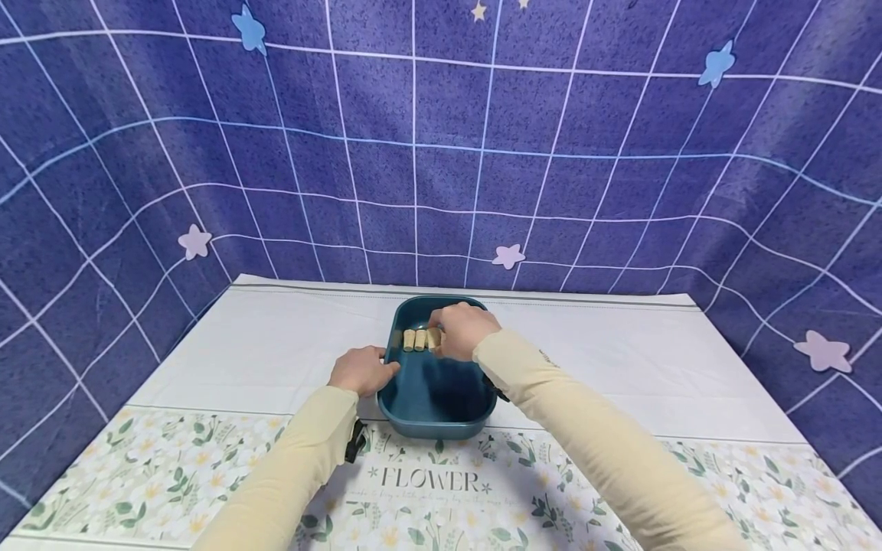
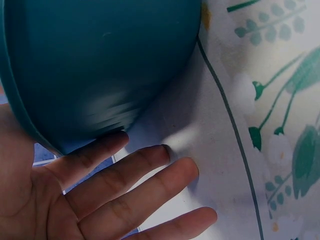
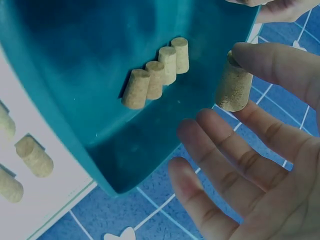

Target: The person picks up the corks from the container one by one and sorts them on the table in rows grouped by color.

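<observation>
A teal plastic tub (image 1: 441, 430) stands on the table. Inside it several tapered corks (image 3: 136, 89) stand upright in a row, some of these corks (image 1: 409, 340) also visible in the head view. My right hand (image 1: 467, 330) reaches into the tub and pinches another cork (image 3: 233, 87) between thumb and index finger, the other fingers spread. At the tub's left side my left hand (image 1: 364, 371) holds the rim, thumb over it and fingers along the outer wall. The left wrist view shows those fingers (image 2: 137, 187) extended, the index finger at the wall; the thumb is hidden there.
In the right wrist view several loose corks (image 3: 35, 156) lie on the white surface beside the tub. A floral mat (image 1: 200, 474) with the word FLOWER covers the table's front part. Behind the table hangs a blue grid-patterned curtain (image 1: 448, 184) with stars.
</observation>
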The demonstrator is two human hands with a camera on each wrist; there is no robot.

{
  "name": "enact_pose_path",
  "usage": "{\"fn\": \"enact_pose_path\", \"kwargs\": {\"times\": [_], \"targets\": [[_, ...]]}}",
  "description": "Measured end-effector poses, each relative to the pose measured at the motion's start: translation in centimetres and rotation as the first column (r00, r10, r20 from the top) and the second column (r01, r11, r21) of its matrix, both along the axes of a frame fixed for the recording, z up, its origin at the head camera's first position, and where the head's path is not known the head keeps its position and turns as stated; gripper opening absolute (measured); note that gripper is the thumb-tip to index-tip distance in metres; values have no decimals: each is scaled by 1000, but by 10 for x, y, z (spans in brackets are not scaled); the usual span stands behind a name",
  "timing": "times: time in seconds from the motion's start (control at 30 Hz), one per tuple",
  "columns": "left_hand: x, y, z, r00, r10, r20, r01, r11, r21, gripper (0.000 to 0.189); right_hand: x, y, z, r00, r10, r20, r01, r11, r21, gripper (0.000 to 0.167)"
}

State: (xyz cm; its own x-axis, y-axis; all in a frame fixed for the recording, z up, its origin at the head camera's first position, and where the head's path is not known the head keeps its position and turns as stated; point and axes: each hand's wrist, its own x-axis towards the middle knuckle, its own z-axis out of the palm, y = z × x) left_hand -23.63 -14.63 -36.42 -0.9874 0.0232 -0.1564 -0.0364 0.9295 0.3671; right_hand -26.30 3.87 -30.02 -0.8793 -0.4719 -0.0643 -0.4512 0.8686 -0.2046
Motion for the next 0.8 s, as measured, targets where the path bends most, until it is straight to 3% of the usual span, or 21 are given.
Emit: {"fn": "enact_pose_path", "kwargs": {"times": [0.23,0.8], "targets": [[0,0,-1,1000,5,-1,-5,1000,11,42,2,13,2,1000,20,-9,-20,1000,16,45],[1,1,0,1000,4,-1,-4,1000,9,48,4,51,2,1000,-26,2,26,1000,8,46]]}}
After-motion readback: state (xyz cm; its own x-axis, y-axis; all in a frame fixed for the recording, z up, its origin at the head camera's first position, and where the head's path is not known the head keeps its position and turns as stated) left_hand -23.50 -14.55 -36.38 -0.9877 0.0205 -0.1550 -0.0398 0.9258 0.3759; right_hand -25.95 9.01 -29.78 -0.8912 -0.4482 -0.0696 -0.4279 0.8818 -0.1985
